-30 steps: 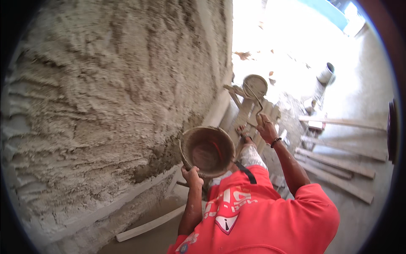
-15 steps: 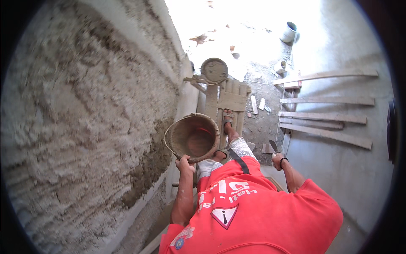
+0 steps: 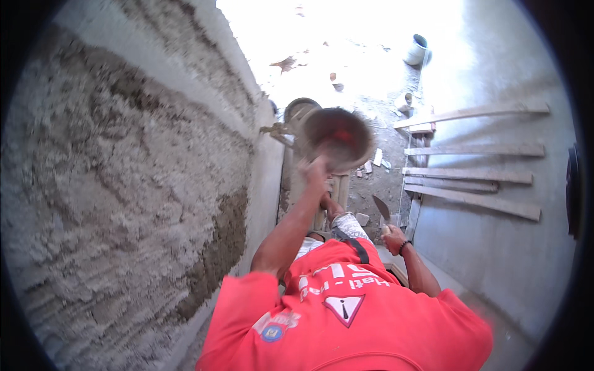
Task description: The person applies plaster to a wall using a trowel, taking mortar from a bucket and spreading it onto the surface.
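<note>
With my arm stretched forward, my left hand [image 3: 317,170] grips the near rim of a mortar-stained bucket [image 3: 337,141], blurred by motion. The bucket's mouth faces me, and reddish colour shows inside it. Behind it, partly covered, a second round container [image 3: 301,109] stands at the far end of the wooden platform. My right hand [image 3: 392,239] is closed around the handle of a pointed trowel [image 3: 382,209], held low at my right side with its blade pointing forward.
A rough wall [image 3: 136,179] with a damp mortar patch [image 3: 216,260] rises on my left. Several wooden boards [image 3: 476,150] lean against the smooth right wall [image 3: 495,260]. Rubble and tile pieces [image 3: 378,157] lie on the ground ahead; a pale bucket [image 3: 417,51] stands farther off.
My left hand has swung the bucket forward and to the right, away from my body. My right hand has shifted slightly left, and the trowel blade now shows more fully.
</note>
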A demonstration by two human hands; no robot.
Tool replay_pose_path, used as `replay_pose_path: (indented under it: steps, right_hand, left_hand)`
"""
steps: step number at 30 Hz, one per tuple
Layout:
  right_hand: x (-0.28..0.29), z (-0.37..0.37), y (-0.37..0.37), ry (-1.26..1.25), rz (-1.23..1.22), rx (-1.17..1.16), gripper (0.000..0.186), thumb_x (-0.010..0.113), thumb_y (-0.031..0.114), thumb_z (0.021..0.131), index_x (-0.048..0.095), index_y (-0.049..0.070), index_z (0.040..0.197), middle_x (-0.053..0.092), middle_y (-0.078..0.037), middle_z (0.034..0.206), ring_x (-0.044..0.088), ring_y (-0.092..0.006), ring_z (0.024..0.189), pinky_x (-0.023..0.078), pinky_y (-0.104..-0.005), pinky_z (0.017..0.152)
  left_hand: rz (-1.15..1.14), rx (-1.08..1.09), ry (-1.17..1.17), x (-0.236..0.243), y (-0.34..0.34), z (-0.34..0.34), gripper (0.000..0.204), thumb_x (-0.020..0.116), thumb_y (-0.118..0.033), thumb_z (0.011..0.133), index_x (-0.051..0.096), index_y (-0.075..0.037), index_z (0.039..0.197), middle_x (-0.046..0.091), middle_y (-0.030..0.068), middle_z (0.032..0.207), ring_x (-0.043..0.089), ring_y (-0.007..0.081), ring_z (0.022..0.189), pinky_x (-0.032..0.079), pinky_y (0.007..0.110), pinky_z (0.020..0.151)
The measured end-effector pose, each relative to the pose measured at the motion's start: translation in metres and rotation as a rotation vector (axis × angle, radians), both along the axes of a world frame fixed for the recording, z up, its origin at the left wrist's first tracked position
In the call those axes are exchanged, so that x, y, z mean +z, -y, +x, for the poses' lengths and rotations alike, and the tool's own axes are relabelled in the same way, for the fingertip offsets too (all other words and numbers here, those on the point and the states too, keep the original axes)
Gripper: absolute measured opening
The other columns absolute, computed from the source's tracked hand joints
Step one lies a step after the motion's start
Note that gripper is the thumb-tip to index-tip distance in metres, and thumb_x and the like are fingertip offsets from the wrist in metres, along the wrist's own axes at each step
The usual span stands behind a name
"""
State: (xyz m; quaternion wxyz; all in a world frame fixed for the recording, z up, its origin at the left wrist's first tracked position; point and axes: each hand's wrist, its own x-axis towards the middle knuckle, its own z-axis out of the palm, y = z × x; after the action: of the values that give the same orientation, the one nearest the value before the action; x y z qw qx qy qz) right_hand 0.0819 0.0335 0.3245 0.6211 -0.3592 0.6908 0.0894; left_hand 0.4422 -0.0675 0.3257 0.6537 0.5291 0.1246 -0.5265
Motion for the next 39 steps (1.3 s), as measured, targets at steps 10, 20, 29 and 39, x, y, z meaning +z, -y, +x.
replay_pose_path:
  steps: [10,20,29,39]
  right_hand:
    - [-0.022,-0.061,-0.009,-0.232,0.182,-0.070,0.013,0.058,0.002,0.085,0.051,0.006,0.095,0.051,-0.007,0.063,0.052,-0.0213,0.047,0.041,-0.0374,0.038]
    - [-0.018,0.003,0.053,-0.066,-0.216,0.311,0.015,0.063,0.012,0.081,0.060,0.001,0.092,0.061,-0.009,0.068,0.060,-0.0190,0.054,0.046,-0.0356,0.045]
    - [-0.011,0.038,0.032,-0.075,-0.110,0.279,0.025,0.064,0.006,0.081,0.057,0.003,0.106,0.055,-0.004,0.069,0.054,-0.0145,0.053,0.042,-0.0336,0.043]
    - [-0.024,-0.006,-0.026,-0.130,0.010,0.177,0.015,0.065,0.006,0.081,0.058,0.004,0.094,0.055,-0.005,0.067,0.055,-0.0172,0.053,0.043,-0.0343,0.044]
  left_hand:
    - [-0.612,-1.017,0.787,0.062,0.010,-0.033,0.063,0.062,-0.017,0.086,0.041,0.004,0.142,0.057,0.0229,0.134,0.061,0.0290,0.113,0.047,0.037,0.098]
    - [1.073,-0.770,0.632,-0.181,-0.437,0.094,0.051,0.061,-0.015,0.077,0.057,0.002,0.125,0.062,0.0281,0.119,0.058,0.0386,0.118,0.046,0.044,0.101]
    - [0.897,0.054,0.047,-0.134,-0.559,0.093,0.065,0.060,-0.014,0.082,0.037,-0.021,0.142,0.062,0.0136,0.112,0.066,0.0349,0.084,0.050,0.052,0.082]
    - [0.560,-0.167,0.108,-0.114,-0.485,0.058,0.052,0.041,-0.050,0.101,0.054,-0.008,0.130,0.062,0.0104,0.130,0.065,0.0263,0.093,0.048,0.044,0.091]
